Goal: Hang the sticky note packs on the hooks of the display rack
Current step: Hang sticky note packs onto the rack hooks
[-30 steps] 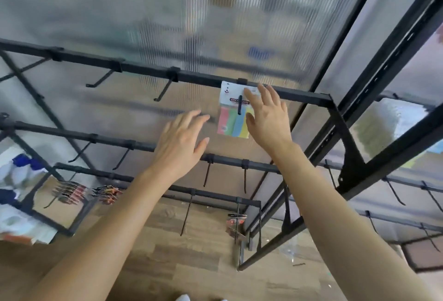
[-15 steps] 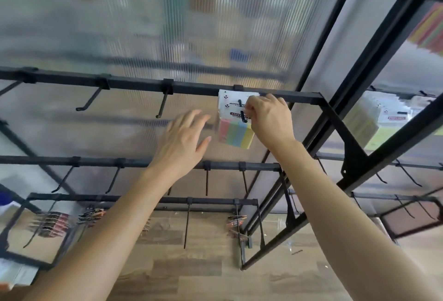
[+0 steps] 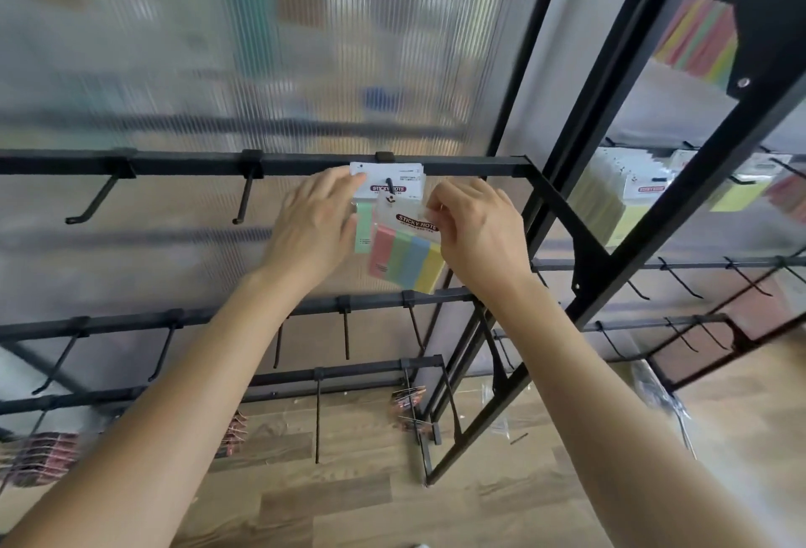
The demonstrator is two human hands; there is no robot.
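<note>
Two packs sat at one hook (image 3: 389, 186) on the black display rack (image 3: 473, 165): rear sticky note pack (image 3: 403, 175) hung on it, front sticky note pack (image 3: 403, 257) tilted at its tip, threaded or not unclear. Right hand (image 3: 479, 233) pinched the front pack's right edge; left hand (image 3: 312, 220) covered both left edges, grip unreadable. Ribbed translucent panel (image 3: 261, 45) behind, shapes through it blurred; wood-plank floor (image 3: 349, 504) below.

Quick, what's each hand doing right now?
Left hand: open, fingers resting against the rear pack on the hook.
Right hand: closed, pinching the front pack.
</note>
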